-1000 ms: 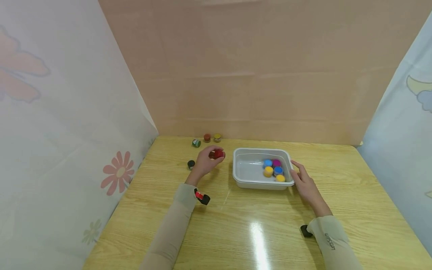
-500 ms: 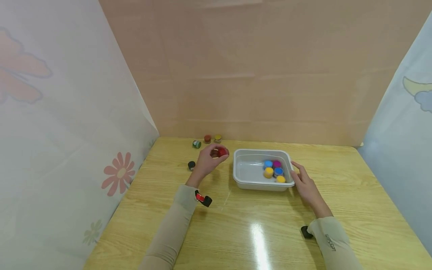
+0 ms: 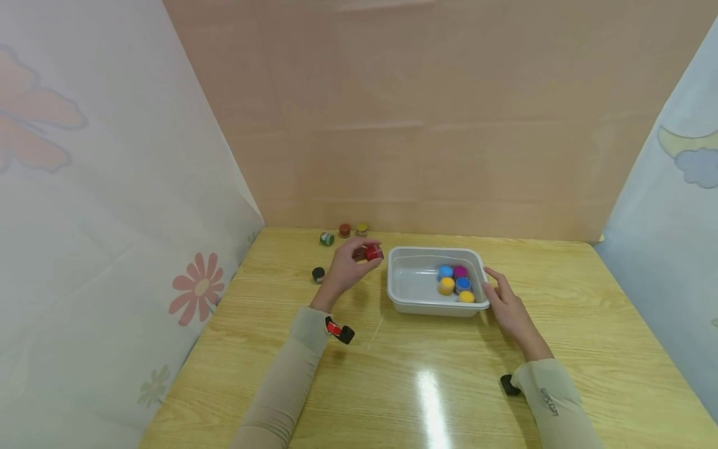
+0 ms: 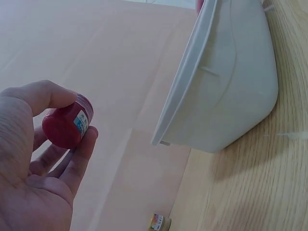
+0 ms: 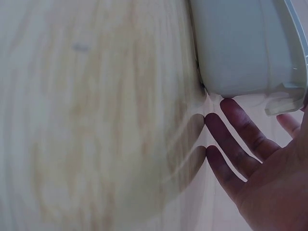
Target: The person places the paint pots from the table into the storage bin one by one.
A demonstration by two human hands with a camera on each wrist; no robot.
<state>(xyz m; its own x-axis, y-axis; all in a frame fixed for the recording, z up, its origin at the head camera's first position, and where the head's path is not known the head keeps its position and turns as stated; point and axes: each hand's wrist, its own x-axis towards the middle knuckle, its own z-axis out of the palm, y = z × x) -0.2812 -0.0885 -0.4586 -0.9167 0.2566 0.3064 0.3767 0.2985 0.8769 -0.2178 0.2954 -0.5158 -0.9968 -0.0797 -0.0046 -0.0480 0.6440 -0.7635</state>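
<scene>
Four small jars sit toward the left of the wooden table (image 3: 387, 386): a black-lidded jar (image 3: 318, 274) nearest, then, close to the far edge, a green jar (image 3: 326, 239) that seems to lie on its side, a brownish-red jar (image 3: 344, 230) and a yellow-topped jar (image 3: 361, 230). In front of those far ones, the left hand (image 3: 344, 269) pinches a red jar (image 3: 374, 252) between thumb and fingers, tilted and clear of the table, near the left rim of a white tray (image 3: 408, 305) but apart from it. Five jars crowd the tray's right half: a light blue jar (image 3: 445, 272), a yellow jar (image 3: 446, 285), a purple jar (image 3: 460, 272), a dark blue jar (image 3: 462, 284) and, at the near right corner, a second yellow jar (image 3: 466, 297). Farthest right, the right hand (image 3: 507, 310) touches the tray's right end, its fingers straight and spread.
</scene>
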